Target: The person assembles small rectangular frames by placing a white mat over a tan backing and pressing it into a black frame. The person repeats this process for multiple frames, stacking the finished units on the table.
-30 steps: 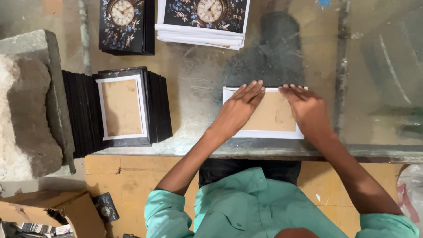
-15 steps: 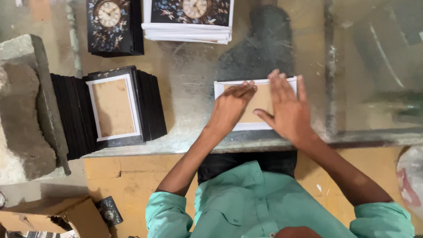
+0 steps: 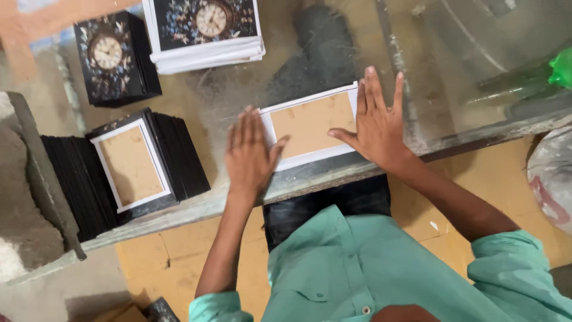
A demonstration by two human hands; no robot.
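A flat board (image 3: 310, 124) with a brown middle and a white border lies face down on the glass table (image 3: 333, 53) near its front edge. My left hand (image 3: 249, 152) lies flat with fingers apart at the board's left end, thumb on its white border. My right hand (image 3: 375, 119) presses flat on the board's right end, fingers spread. Neither hand grips anything.
A leaning row of black panels (image 3: 71, 179) stands at the left, with one brown-backed panel (image 3: 131, 164) on top. Two stacks of floral clock faces, one black (image 3: 113, 56) and one white-edged (image 3: 205, 30), sit at the back. A stone block (image 3: 27, 197) is at far left, a green object (image 3: 561, 67) at right.
Both hands slid apart from the board's middle to its two ends. The view has shifted and tilted.
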